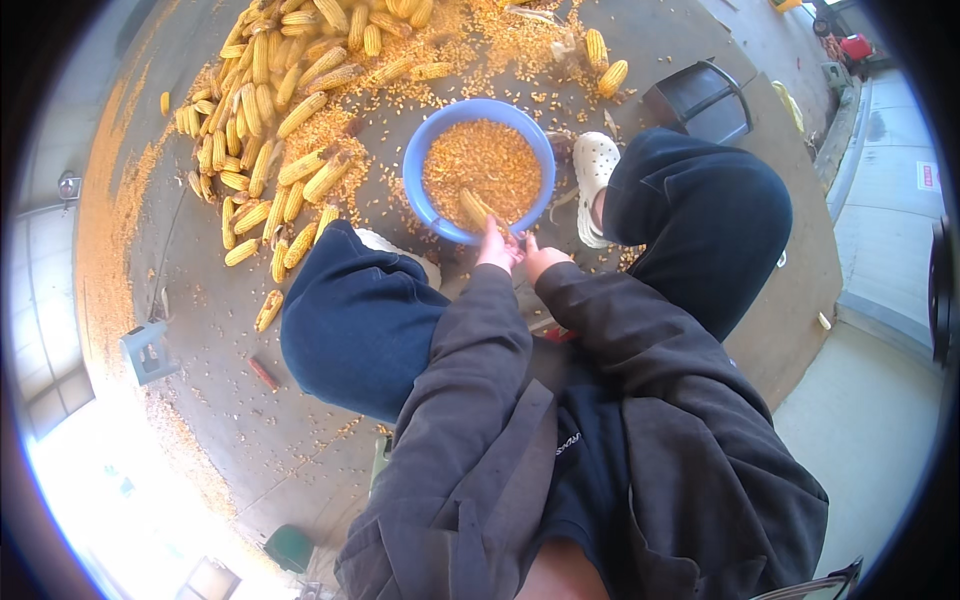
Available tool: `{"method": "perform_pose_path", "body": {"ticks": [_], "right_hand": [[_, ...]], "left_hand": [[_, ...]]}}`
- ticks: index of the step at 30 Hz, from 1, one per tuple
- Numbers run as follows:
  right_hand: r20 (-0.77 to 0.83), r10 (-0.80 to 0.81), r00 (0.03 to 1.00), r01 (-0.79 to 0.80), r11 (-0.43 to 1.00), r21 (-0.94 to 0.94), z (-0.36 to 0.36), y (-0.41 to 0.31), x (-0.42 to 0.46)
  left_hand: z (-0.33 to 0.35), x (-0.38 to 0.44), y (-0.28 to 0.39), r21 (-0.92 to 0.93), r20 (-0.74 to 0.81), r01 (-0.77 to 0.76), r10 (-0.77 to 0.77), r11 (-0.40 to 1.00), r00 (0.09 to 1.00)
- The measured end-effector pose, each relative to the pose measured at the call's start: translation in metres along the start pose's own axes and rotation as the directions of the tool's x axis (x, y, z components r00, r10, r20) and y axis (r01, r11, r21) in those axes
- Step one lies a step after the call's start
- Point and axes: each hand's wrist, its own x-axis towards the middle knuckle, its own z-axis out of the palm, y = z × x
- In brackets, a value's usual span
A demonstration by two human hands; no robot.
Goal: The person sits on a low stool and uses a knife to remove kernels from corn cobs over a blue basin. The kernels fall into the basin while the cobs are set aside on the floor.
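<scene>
A round blue plastic basin (413, 144) filled with loose corn kernels (484, 161) stands on the floor between my feet. My left hand (499, 246) grips the near end of an ear of dried corn (475, 208), whose far end lies over the kernels inside the rim. Close beside it, just outside the near rim, is my right hand (544, 259), with its fingers curled and a finger pointing at the ear's near end. Whether the right hand holds anything is hidden. A heap of corn ears (259, 112) lies left of the basin.
Loose kernels (495, 45) are scattered over the floor around the heap. A dark plastic container (686, 97) stands beyond my right knee. A red cob (263, 373) and a grey plastic stool (150, 352) are at the left. White clogs (595, 180) are on my feet.
</scene>
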Motion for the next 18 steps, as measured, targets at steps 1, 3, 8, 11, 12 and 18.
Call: {"method": "perform_pose_path", "body": {"ticks": [1,3,8,11,12,18], "right_hand": [[0.004,0.039,0.999,-0.039,0.999,0.007,0.009,0.009,0.004],[0.015,0.106,0.994,-0.106,0.994,0.012,0.011,0.016,0.005],[-0.155,0.128,0.980,-0.086,0.964,0.251,-0.026,-0.002,0.001],[-0.138,0.073,0.988,-0.046,0.980,0.195,-0.024,0.010,0.008],[-0.126,0.058,0.990,-0.036,0.985,0.171,-0.027,0.006,0.003],[0.013,-0.021,1.000,0.020,0.999,0.040,-0.042,-0.012,-0.013]], "left_hand": [[0.002,-0.008,0.000,-0.005,0.056,0.013,-0.012,1.000,0.998],[0.004,-0.006,0.002,0.065,-0.007,-0.013,0.013,0.998,1.000],[0.003,-0.012,0.002,0.046,0.007,0.030,-0.030,0.998,1.000],[0.003,-0.023,0.001,0.043,-0.027,-0.009,0.010,0.999,1.000],[0.000,-0.024,0.001,0.050,-0.053,-0.005,0.007,0.999,0.999],[0.002,-0.028,-0.001,-0.026,-0.140,-0.136,0.131,0.990,0.981]]}}
